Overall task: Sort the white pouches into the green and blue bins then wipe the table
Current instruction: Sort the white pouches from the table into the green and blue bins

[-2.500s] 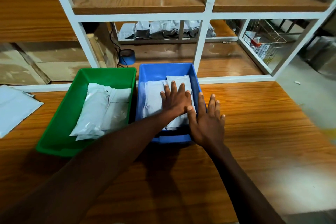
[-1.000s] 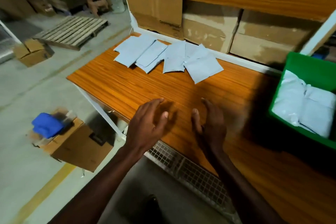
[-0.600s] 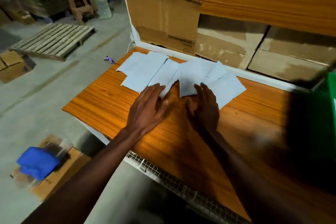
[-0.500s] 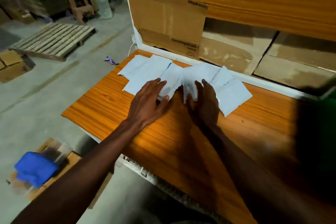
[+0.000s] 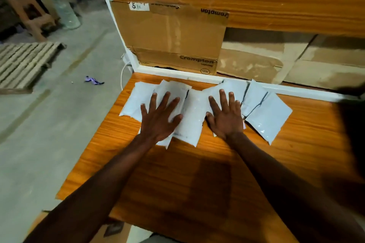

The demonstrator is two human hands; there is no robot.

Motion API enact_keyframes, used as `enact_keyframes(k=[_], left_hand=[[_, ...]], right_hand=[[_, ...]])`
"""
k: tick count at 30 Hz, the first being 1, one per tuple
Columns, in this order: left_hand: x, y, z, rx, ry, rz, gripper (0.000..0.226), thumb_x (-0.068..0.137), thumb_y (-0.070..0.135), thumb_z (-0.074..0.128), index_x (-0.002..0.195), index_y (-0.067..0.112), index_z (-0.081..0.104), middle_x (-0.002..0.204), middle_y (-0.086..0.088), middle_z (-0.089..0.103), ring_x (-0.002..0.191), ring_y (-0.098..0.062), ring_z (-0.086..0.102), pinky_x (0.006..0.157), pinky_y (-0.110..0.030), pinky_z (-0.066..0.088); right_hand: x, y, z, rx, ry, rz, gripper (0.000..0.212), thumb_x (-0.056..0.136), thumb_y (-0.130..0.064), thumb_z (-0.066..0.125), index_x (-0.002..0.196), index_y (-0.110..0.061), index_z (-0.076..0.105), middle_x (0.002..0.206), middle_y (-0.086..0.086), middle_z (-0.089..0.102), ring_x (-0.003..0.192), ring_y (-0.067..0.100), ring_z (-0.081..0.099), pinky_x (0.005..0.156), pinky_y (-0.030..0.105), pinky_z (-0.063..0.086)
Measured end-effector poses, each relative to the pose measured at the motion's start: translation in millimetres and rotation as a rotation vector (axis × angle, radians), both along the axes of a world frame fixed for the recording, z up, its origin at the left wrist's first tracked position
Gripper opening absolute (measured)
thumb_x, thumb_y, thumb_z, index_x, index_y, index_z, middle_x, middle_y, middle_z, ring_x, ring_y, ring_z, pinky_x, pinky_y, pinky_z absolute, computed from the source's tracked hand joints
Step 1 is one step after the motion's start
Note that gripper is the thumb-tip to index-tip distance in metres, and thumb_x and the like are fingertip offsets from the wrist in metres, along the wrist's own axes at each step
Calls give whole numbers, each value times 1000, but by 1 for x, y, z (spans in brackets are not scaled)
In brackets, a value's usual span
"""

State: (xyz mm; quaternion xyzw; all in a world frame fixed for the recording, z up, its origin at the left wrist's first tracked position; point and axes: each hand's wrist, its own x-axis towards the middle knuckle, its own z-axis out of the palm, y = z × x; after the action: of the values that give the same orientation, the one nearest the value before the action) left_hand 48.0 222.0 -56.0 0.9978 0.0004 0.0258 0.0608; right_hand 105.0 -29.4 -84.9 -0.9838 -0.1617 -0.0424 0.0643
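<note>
Several flat white pouches (image 5: 192,118) lie overlapping in a row at the far left end of the orange wooden table (image 5: 207,173), close to the white back rail. My left hand (image 5: 159,118) lies flat with fingers spread on the left pouches. My right hand (image 5: 225,116) lies flat with fingers spread on the middle pouches. One pouch (image 5: 268,116) at the right end of the row is uncovered. Neither hand grips anything. The green and blue bins are out of view.
Cardboard boxes (image 5: 171,35) stand behind the white rail (image 5: 197,76) under a wooden shelf. The table's left edge drops to a concrete floor with a wooden pallet (image 5: 23,63). A dark blurred shape (image 5: 351,124) fills the right edge.
My view swung left from the bins to the pouch pile. Both hands reached forward from the bare table and now press flat on the pouches.
</note>
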Motion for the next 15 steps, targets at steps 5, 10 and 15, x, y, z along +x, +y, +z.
enact_keyframes(k=[5, 10, 15], left_hand=[[2, 2, -9, -133, -154, -49, 64, 94, 61, 38, 152, 37, 30, 163, -1, 22, 151, -32, 12, 119, -58, 17], [1, 5, -10, -218, -203, -49, 59, 90, 51, 58, 145, 32, 46, 158, -2, 34, 148, -34, 22, 115, -52, 27], [8, 9, -11, -237, -137, -54, 62, 88, 55, 60, 146, 36, 44, 164, -4, 21, 149, -35, 19, 117, -57, 26]], right_hand=[[-3, 12, 0, -45, -19, -80, 61, 100, -40, 48, 156, -21, 32, 167, 17, 10, 149, 51, 9, 119, 61, 15], [-18, 23, 15, 84, -58, -189, 61, 97, -32, 57, 152, -18, 36, 164, 21, 17, 147, 52, 17, 114, 60, 31], [-44, 28, 26, 168, -116, -243, 59, 96, -33, 59, 149, -20, 39, 165, 17, 16, 149, 46, 17, 108, 57, 40]])
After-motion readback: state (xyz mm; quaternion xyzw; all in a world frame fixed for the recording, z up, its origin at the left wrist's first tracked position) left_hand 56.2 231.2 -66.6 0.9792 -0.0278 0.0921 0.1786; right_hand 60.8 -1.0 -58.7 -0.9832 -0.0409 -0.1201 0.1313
